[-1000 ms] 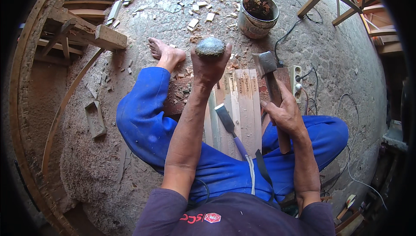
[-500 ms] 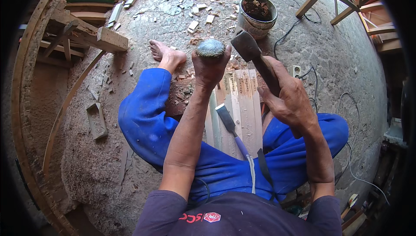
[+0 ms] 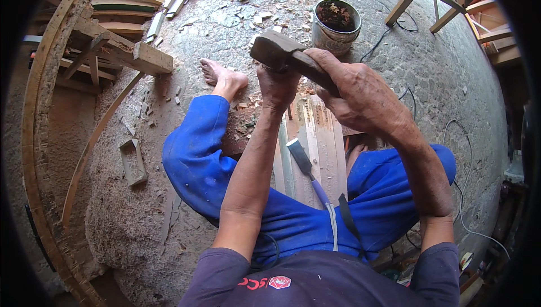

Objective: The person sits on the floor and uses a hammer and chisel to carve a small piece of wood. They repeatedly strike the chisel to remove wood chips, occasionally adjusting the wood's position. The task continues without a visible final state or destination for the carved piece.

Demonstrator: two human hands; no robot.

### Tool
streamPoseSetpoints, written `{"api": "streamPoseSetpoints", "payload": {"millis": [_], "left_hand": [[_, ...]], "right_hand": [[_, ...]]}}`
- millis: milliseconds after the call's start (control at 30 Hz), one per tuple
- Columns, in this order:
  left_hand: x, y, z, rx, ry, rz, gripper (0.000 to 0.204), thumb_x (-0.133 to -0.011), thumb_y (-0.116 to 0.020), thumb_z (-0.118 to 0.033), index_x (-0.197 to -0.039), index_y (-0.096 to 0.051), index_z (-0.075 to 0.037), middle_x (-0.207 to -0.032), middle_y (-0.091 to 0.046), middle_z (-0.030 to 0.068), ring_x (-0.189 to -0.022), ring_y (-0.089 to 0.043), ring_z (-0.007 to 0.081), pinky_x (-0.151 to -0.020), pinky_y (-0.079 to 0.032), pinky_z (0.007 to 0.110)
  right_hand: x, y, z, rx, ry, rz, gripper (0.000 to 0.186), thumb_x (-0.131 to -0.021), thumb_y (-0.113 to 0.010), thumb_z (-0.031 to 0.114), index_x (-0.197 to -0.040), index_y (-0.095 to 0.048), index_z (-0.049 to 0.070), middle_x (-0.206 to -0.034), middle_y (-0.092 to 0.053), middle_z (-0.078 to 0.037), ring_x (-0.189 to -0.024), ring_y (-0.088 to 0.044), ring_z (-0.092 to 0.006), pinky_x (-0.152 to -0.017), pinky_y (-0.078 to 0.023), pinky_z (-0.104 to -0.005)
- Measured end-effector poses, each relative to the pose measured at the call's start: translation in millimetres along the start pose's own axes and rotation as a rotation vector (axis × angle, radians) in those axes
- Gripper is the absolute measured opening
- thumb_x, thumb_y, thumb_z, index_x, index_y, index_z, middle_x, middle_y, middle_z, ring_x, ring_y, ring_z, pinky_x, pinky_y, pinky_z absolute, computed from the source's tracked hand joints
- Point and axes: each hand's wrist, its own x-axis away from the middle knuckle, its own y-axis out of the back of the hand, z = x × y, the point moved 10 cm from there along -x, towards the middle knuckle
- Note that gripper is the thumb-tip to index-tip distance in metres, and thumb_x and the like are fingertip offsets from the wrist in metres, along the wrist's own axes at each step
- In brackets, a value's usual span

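Item 1: hammer (image 3: 296, 60), in your R hand (image 3: 360, 95), fingers clamped round hdl.; head hides the top of your L hand (image 3: 279, 90), contact can't be told. Item 2: L hand, raised, fingers mostly hidden; can't tell what they grip, if anything. Item 3: chisel (image 3: 303, 163), purple hdl., lying on pale boards (image 3: 329, 155), blade end away from you. Step, prob.: hammering at L hand. Next move calls for square aim, L steady, knuckles clear.
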Motion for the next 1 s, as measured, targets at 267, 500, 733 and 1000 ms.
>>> {"api": "streamPoseSetpoints", "payload": {"millis": [267, 500, 733, 1000], "left_hand": [[-10, -6, 19, -0.197, 0.118, 0.075, 0.016, -0.085, -0.08, -0.012, -0.087, -0.069, 0.0, -0.078, -0.072, 0.005, -0.07, -0.066, 0.0151, -0.068, -0.053, 0.034], [58, -14, -41, -0.257, -0.09, 0.138, 0.014, -0.084, -0.08, -0.009, -0.092, -0.069, -0.003, -0.087, -0.071, 0.0063, -0.078, -0.069, 0.0177, -0.072, -0.055, 0.032], [20, 67, 0, -0.082, 0.109, -0.304, 0.019, -0.092, -0.076, -0.011, -0.081, -0.062, -0.005, -0.061, -0.058, 0.0003, -0.049, -0.053, 0.0094, -0.048, -0.043, 0.025], [0, -43, -71, -0.406, -0.133, 0.128, 0.028, -0.085, -0.084, -0.024, -0.077, -0.067, -0.003, -0.067, -0.067, 0.0041, -0.061, -0.064, 0.0167, -0.061, -0.051, 0.034]], "right_hand": [[-4, 101, 45, -0.088, 0.209, -0.565, 0.061, -0.091, -0.066, 0.005, -0.147, -0.043, 0.01, -0.111, -0.072, -0.021, -0.097, -0.074, -0.0353, -0.087, -0.06, -0.0443], [31, -16, -27, -0.186, -0.087, 0.041, 0.06, -0.088, -0.065, 0.006, -0.145, -0.046, 0.008, -0.107, -0.071, -0.026, -0.096, -0.071, -0.0443, -0.087, -0.055, -0.05], [69, -22, -65, -0.446, -0.341, -0.113, 0.066, -0.089, -0.074, 0.011, -0.149, -0.048, 0.007, -0.114, -0.07, -0.01, -0.105, -0.066, -0.0184, -0.097, -0.05, -0.0353], [97, -2, -90, -0.589, -0.387, -0.326, 0.062, -0.092, -0.073, 0.009, -0.148, -0.048, 0.003, -0.11, -0.065, -0.004, -0.099, -0.06, -0.0134, -0.096, -0.048, -0.0331]]}}
